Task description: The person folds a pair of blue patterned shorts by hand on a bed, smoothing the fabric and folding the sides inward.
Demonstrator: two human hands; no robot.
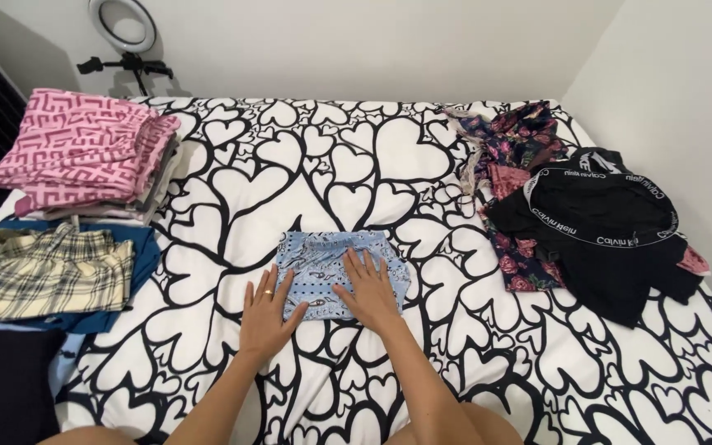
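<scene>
A: Grip state?

B: No pinch on either side. Left hand [267, 317] lies flat, fingers spread, palm on the bedspread [208, 346], fingertips over the lower left edge of the blue patterned garment [335, 268]. Right hand [370, 292] is flat too, palm down on the lower right part of the cloth, pressing it. Nothing is gripped.

A: Where's the garment?

B: Middle of the bed, near the front edge, on the black-and-white heart print. Folded into a compact, roughly rectangular block.

A: Handling?

B: My read: thin woven cloth, light, limp, no stiffness. It'll sag and unfold if lifted by one corner. Not fragile, not slippery on the cover. Best taken at the two short ends together, or with a flat hand slid under the fold.

A: Orientation?

B: Long axis runs left to right across the bed. The gathered band faces the far side, away from the person; the lower edge sits under the hands.

A: Surroundings?

B: Pink patterned folded stack [84, 152] far left, plaid folded piece [43, 272] below it. Black garments [603, 239] and floral ones [512, 136] heaped on the right. All well apart from the hands.
</scene>
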